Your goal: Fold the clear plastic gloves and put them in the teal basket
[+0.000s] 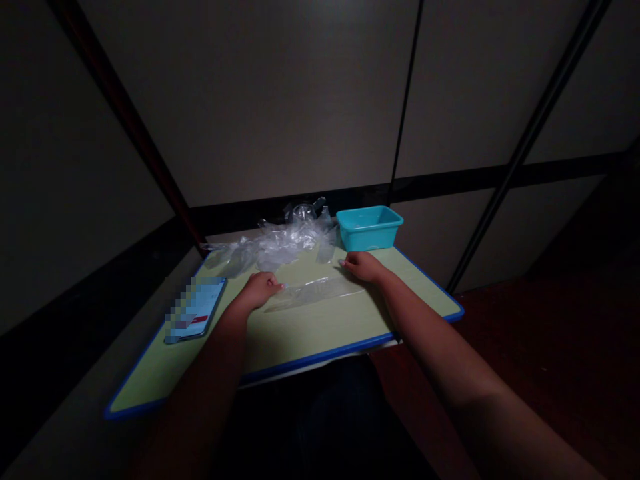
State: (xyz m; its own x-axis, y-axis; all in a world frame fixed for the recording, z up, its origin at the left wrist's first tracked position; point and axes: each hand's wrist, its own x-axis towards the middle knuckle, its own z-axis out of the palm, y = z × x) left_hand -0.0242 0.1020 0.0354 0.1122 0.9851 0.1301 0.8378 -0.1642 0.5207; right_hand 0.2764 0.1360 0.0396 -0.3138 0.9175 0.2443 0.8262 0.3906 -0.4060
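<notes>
Roughly between the fingers (353,259) lies flat clear plastic (320,291).

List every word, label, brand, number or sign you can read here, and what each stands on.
None can be read.
Phone screen: partly pixelated; any writing is too small or blurred.
Turquoise tub, clear plastic pile, flat clear plastic: no legible print.

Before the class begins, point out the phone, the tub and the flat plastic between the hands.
Phone (201,307), head view: on its screen.
Tub (369,238), head view: on its front wall.
Flat plastic (320,292), head view: near its middle.
</notes>
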